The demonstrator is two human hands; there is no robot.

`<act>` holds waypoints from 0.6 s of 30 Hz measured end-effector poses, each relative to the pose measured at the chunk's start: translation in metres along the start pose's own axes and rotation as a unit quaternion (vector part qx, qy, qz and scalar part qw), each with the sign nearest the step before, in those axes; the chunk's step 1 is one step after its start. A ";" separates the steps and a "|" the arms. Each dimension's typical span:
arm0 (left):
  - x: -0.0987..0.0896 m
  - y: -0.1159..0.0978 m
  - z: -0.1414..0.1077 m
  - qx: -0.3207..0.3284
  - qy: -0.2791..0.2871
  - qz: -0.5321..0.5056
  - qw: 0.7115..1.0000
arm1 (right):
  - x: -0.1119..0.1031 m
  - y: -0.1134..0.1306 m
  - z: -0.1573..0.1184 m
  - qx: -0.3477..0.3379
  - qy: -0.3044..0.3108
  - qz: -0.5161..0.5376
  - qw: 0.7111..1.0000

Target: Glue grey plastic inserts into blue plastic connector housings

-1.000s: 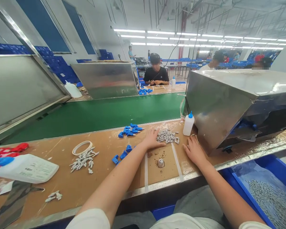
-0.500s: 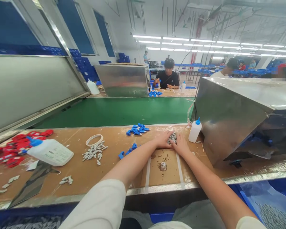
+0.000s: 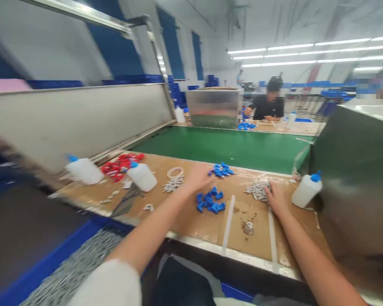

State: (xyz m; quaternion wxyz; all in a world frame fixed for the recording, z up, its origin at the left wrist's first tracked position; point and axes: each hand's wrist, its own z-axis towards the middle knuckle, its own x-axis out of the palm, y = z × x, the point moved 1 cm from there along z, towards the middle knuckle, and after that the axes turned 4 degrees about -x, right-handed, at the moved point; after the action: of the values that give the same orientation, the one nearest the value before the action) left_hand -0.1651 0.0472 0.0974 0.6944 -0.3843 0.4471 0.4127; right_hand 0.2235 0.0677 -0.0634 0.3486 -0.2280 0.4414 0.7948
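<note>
- Green surface (image 3: 223,146) runs across at 12 o'clock, beyond the cardboard-topped bench (image 3: 258,250)
- Metal box (image 3: 360,170) at 2 o'clock; far metal box (image 3: 213,108) at 12, past the green surface
- Blue bin (image 3: 67,250) w/ grey contents, 10 o'clock, below bench edge
- Person in black top (image 3: 268,108) at far bench, 1 o'clock
- L hand (image 3: 199,178) at 12, blurred, right by the far pile of blue pcs (image 3: 221,170); can't tell how far fingers are open or if they've got anything
- R hand (image 3: 276,197) btwn 1 & 2, fingers part-spread & slightly bent at R edge of the grey pcs (image 3: 258,190), which lie in a heap at 1; no grip seen
- Bottles, blue tips: one (image 3: 306,191) at 2, two (image 3: 142,176) approx 11
- Red pcs (image 3: 123,165) at 11
- Near blue pile (image 3: 210,200) at 12, nearer than far pile
- White ring (image 3: 175,172) at 12, by another grey heap (image 3: 173,183)
- Small round item (image 3: 249,228) btwn two pale strips, 1 o'clock
</note>
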 end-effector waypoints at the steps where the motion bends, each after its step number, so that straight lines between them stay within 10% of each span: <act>1: -0.005 0.029 -0.014 -0.038 -0.013 0.002 0.999 | -0.002 0.007 0.000 0.001 0.011 -0.002 1.000; 7: 0.045 0.142 -0.059 -0.177 0.059 0.010 0.982 | -0.010 0.027 0.003 0.025 0.034 -0.035 0.998; 18: 0.038 0.140 -0.084 -0.178 0.039 0.018 0.983 | -0.013 0.006 0.002 -0.011 0.028 -0.032 0.999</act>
State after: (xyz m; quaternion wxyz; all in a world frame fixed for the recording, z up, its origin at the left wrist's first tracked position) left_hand -0.3088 0.0307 0.0126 0.5895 -0.5096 0.4002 0.4825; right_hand 0.2272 0.0625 -0.0510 0.3594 -0.2677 0.4346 0.7812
